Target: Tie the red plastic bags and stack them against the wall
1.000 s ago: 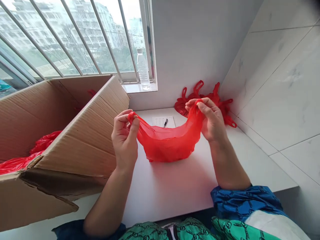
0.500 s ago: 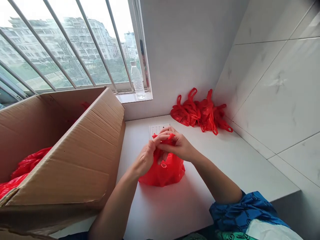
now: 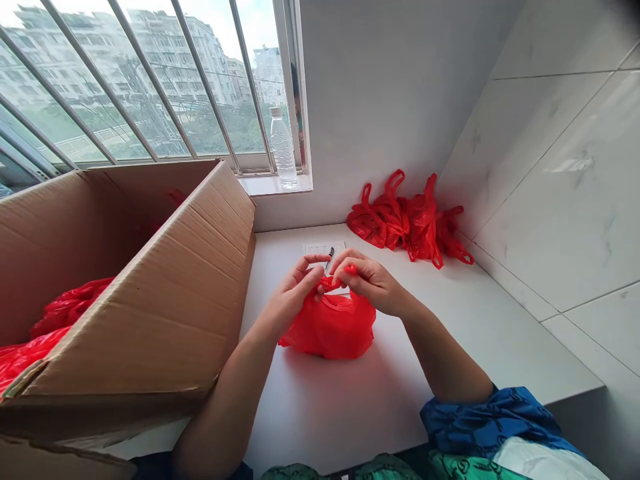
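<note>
Bag [image 3: 330,333] is over the table [image 3: 310,407], right of the box [image 3: 160,293], its bunched top between both hands; whether its base bears on the table cannot be told. Right hand [image 3: 370,283] pinches the top between thumb and fingers, while left hand [image 3: 295,290] has its fingers curled close at the top, grip unconfirmed. The thin bag appears liable to tear under a hard pull, and a loose left pinch could let the bunched part slip and unfold.
</note>
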The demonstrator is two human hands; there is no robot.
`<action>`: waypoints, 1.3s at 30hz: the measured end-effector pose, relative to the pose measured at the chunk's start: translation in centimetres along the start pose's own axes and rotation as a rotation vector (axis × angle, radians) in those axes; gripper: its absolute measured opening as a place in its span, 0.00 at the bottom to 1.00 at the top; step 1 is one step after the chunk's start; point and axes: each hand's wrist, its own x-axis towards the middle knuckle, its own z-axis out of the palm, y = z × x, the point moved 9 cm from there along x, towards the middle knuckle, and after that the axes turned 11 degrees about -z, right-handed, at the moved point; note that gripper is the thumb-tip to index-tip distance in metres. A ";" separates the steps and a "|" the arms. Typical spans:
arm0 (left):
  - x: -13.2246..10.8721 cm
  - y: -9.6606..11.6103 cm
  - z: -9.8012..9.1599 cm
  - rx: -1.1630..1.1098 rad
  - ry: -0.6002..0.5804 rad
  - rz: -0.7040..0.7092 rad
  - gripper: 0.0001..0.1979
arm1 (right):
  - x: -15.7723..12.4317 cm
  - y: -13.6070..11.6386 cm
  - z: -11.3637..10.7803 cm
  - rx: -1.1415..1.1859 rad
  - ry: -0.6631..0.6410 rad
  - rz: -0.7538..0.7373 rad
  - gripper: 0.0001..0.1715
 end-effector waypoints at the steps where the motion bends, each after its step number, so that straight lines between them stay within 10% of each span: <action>1: 0.0 0.2 0.1 0.033 -0.006 0.021 0.18 | -0.1 -0.6 -0.1 -0.094 -0.023 -0.041 0.14; 11: -1.1 1.4 0.3 0.414 0.205 0.177 0.13 | -0.8 -2.9 -0.8 -0.346 0.055 -0.188 0.04; 17: -1.1 1.3 0.8 0.183 0.004 0.122 0.13 | -2.1 -3.8 -0.4 -0.620 -0.003 -0.303 0.08; 26: -0.7 -0.7 0.5 0.159 0.013 0.071 0.17 | -6.0 -3.3 0.2 -0.761 0.042 -0.344 0.14; 32: -1.8 -1.0 -6.3 0.355 0.528 0.314 0.11 | -10.5 -2.5 -1.0 -0.507 0.016 -0.258 0.17; 39: -3.5 -6.0 -11.3 0.239 0.716 0.280 0.12 | -16.2 2.0 -1.7 -0.067 -0.112 0.198 0.07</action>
